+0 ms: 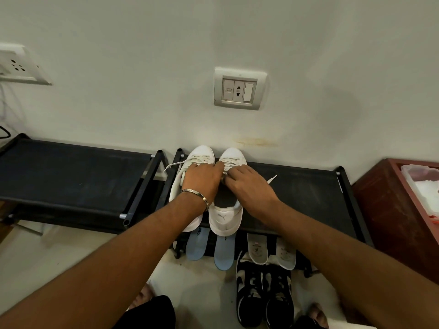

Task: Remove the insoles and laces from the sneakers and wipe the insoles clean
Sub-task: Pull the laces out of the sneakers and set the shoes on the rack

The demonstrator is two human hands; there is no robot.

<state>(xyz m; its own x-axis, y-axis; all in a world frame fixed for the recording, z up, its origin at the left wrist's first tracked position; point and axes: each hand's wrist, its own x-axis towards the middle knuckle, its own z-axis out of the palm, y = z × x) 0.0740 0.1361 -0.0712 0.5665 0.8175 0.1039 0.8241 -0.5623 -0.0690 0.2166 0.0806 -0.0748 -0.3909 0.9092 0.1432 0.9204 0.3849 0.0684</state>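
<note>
Up top, both hands (202,178) (247,184) on white sneakers (225,222), heels over rack edge (308,230).

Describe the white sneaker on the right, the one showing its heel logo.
The right white sneaker stands upright on the black rack, toe to the wall, beside its twin. Smooth white upper, grey heel logo, dark inside. It is still laced; a loose lace end trails right. Both hands work at its laces.

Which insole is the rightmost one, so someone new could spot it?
Start at the black shoe rack under the wall socket. Four insoles lean along its front edge. Yours is the white insole farthest right, above the black sneakers, unlike the two blue insoles on the left.
</note>
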